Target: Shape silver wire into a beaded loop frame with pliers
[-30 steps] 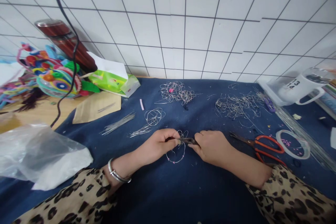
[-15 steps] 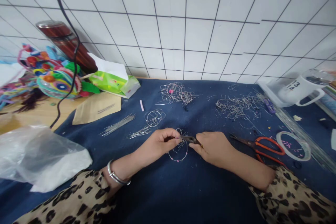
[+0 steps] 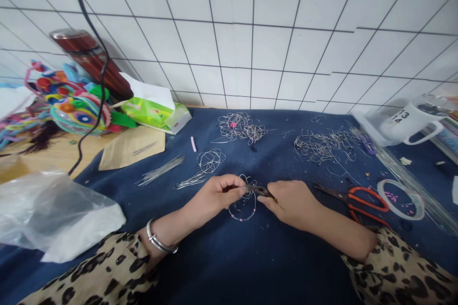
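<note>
My left hand (image 3: pixel 221 194) pinches a thin wire ring with small pink beads (image 3: pixel 241 219) between thumb and fingertips. The ring hangs in a loose loop below, with finer wire curls at its top. My right hand (image 3: pixel 291 201) is closed around the handles of a pair of dark metal pliers (image 3: pixel 259 190). The jaws of the pliers reach left to the wire at my left fingertips; exactly what they bite on is too small to tell. Just behind the left hand lie a coiled wire ring (image 3: pixel 211 160) and some short wires (image 3: pixel 192 180).
Tangled wire heaps (image 3: pixel 238 126) (image 3: pixel 324 145) lie at the back of the blue cloth (image 3: pixel 229 267). Orange-handled scissors (image 3: pixel 368 198) and a round dish of pink beads (image 3: pixel 400 198) sit right. A plastic bag (image 3: pixel 60 214) and straight wires (image 3: pixel 161 169) lie left; a white mug (image 3: pixel 411 119) stands back right.
The beaded ring has swung very slightly to the left. Both hands and the pliers stay in nearly the same place.
</note>
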Tool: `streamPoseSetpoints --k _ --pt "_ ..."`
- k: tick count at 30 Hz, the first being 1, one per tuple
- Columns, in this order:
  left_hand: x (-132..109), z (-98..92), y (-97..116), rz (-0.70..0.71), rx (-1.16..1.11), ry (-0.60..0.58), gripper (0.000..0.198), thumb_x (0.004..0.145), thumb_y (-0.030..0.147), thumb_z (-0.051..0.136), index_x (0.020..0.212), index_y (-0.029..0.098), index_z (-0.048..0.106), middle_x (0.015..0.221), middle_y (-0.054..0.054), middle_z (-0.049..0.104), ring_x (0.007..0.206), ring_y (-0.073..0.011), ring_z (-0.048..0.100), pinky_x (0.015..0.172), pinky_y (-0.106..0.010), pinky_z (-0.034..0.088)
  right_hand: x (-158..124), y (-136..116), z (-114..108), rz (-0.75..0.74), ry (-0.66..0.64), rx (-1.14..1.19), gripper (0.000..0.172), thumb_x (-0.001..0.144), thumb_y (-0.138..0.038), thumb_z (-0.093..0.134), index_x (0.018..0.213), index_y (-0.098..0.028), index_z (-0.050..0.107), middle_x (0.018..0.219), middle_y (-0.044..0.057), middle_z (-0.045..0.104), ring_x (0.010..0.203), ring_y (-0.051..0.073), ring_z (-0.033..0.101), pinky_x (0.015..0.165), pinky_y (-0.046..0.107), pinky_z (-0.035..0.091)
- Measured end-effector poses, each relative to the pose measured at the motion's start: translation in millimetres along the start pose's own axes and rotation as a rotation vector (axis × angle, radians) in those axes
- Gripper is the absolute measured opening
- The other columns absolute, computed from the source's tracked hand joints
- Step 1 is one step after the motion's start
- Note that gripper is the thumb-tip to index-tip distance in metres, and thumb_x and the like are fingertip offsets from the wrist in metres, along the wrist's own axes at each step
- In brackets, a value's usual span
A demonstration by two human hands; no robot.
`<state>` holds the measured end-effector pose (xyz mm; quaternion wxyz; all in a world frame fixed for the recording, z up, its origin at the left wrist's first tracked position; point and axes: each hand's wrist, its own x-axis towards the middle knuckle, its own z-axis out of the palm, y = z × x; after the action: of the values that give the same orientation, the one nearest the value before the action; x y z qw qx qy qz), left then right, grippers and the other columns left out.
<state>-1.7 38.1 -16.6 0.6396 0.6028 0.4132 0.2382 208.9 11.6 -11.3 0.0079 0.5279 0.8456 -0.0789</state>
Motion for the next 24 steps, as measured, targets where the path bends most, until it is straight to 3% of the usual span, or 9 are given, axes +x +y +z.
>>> streamPoseSetpoints --k 9,14,20,24 --pt "1.1 0.0 -1.2 0.034 -0.007 -0.016 0.009 0.078 0.023 0.057 0.081 0.014 0.057 0.069 0.002 0.05 0.059 -0.0078 0.043 0.056 -0.021 0.036 0.2 -1.7 -0.8 0.009 -0.012 0.019 0.041 0.089 -0.048 0.03 0.076 -0.018 0.053 0.072 0.002 0.062 0.062 0.014 0.057 0.053 0.025 0.028" --pt "1.5 -0.3 -2.6 0.041 -0.073 0.007 0.01 0.077 0.02 0.059 0.085 0.014 0.056 0.069 0.003 0.049 0.056 -0.0061 0.04 0.052 -0.019 0.033 0.7 -0.2 -0.2 0.015 -0.004 0.03 0.041 0.089 -0.049 0.029 0.075 -0.019 0.053 0.071 0.001 0.062 0.06 0.014 0.056 0.051 0.025 0.026" --pt "0.1 -0.9 -5.3 0.019 -0.112 0.03 0.014 0.077 0.025 0.061 0.087 0.015 0.057 0.064 0.004 0.047 0.053 -0.0057 0.039 0.047 -0.017 0.033 0.8 1.4 0.2 0.022 0.011 0.046 0.041 0.088 -0.05 0.029 0.073 -0.019 0.051 0.07 0.0 0.062 0.058 0.014 0.055 0.051 0.024 0.024" --pt "0.6 -1.2 -6.7 -0.004 -0.122 0.05 0.019 0.079 0.03 0.06 0.093 0.016 0.058 0.071 0.002 0.053 0.052 -0.0054 0.042 0.047 -0.018 0.034 -0.1 1.3 1.0 0.027 0.026 0.044 0.04 0.088 -0.05 0.031 0.073 -0.019 0.052 0.069 0.0 0.062 0.058 0.014 0.055 0.05 0.024 0.023"
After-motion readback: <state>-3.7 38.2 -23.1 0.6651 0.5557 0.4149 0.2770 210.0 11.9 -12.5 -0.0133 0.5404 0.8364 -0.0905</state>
